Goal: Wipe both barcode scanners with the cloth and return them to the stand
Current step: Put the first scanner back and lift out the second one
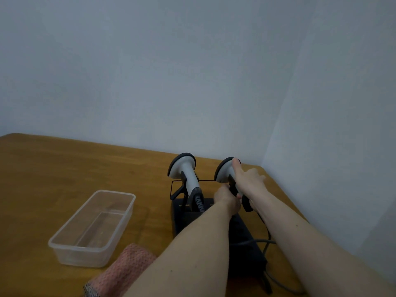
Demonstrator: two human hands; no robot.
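Observation:
Two grey-and-black barcode scanners stand on a black wire stand (174,187) at the table's back right. The left scanner (186,172) sits untouched in its cradle. My right hand (246,181) lies over the right scanner (222,171), thumb reaching up onto its head. My left hand (227,199) grips the same scanner's dark handle just below. A pink knitted cloth (126,269) lies on the table near the front, left of my left forearm, with neither hand on it.
A clear plastic tub (64,249) stands left of the stand. The wooden table (64,172) ends at a wall behind and a wall close on the right. Grey cables (265,243) trail from the stand's black base (246,247) toward the front.

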